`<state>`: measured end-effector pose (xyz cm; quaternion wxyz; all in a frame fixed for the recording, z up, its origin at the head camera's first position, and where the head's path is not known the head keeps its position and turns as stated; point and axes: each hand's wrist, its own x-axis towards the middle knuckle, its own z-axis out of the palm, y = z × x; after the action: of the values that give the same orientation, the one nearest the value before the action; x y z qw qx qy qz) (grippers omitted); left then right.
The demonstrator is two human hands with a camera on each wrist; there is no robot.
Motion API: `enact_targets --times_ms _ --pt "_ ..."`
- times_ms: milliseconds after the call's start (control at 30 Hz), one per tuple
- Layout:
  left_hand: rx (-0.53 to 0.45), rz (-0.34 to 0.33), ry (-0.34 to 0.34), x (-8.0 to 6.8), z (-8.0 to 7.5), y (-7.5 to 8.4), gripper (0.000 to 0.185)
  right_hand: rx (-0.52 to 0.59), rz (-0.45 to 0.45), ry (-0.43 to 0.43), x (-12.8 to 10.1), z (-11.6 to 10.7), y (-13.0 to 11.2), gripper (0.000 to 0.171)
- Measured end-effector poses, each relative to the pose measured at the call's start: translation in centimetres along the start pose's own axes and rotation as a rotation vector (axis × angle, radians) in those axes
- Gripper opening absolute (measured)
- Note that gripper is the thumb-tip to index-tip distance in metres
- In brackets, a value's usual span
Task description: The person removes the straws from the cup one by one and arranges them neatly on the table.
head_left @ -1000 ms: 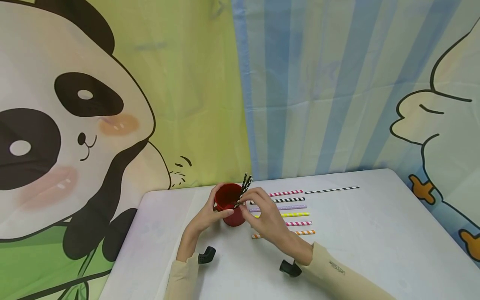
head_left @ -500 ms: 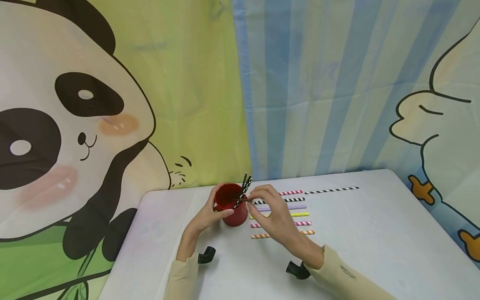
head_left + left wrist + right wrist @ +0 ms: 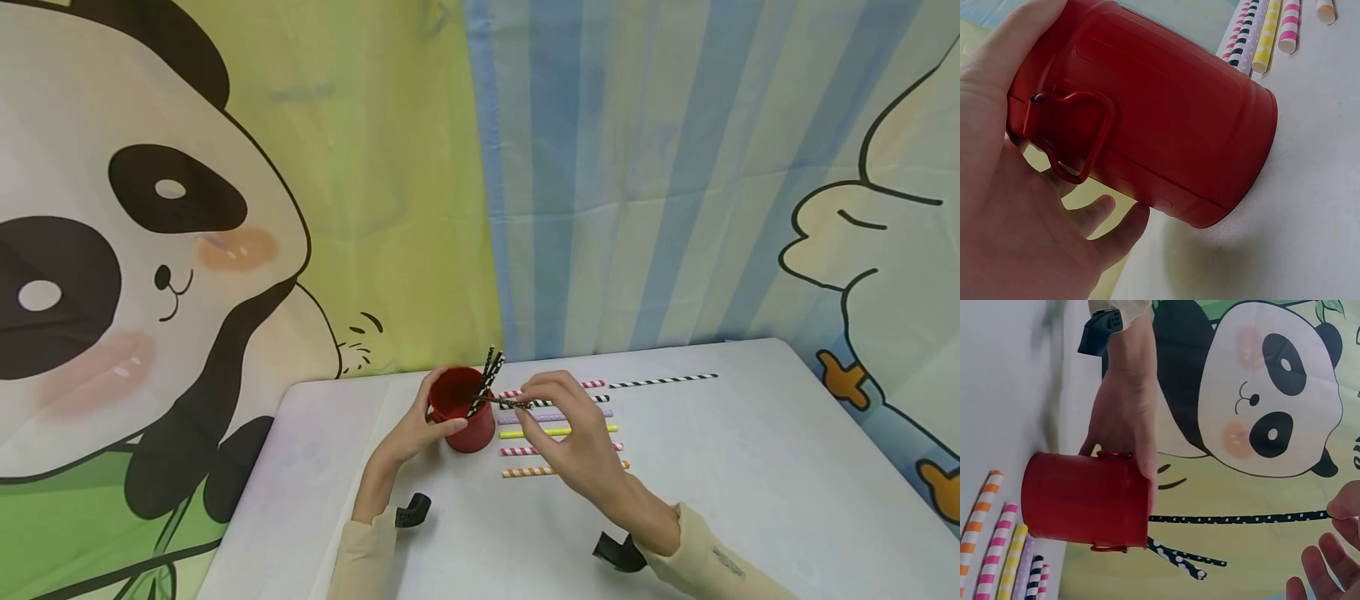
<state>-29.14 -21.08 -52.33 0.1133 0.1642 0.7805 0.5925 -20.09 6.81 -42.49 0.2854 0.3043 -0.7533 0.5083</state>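
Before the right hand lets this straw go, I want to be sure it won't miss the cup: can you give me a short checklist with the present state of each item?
1. Red metal cup steadied: left hand grips it by the rim and side. Ok.
2. Black straw with white dots held: right hand pinches its outer end. Ok.
3. Straw tip past the rim: its other end reaches the cup's mouth, but the inside is hidden. Cannot tell.
4. Room in the cup: two dotted black straws already lean out of it; the mouth looks wide. Ok.
5. Cup base flat on the white table: the left wrist view suggests a tilt. Cannot tell.
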Motion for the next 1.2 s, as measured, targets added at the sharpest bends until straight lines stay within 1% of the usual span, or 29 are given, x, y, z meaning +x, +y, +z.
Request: enact_targets --times_ms 167,333,633,800,1200 --pt "0.007 -0.01 0.004 0.0 0.1 0.0 0.091 0.013 -0.066 0.045 0.0 -0.9 -0.6 0.033" --pt "-0.002 -0.016 0.01 0.0 0.2 0.1 0.092 -0.01 -0.084 0.073 0.1 -1.9 -1.0 0.033" --pt "-0.002 -0.024 0.014 0.0 0.2 0.1 0.092 -0.042 -0.083 0.123 0.1 -3.5 -1.0 0.035" --pt "-0.001 -0.027 0.014 0.0 0.2 0.1 0.091 -0.045 -0.08 0.131 0.0 -4.1 -0.7 0.034" --pt "0.002 -0.011 0.012 0.0 0.2 0.2 0.094 -0.083 -0.044 0.099 -0.8 -5.3 1.0 0.033"
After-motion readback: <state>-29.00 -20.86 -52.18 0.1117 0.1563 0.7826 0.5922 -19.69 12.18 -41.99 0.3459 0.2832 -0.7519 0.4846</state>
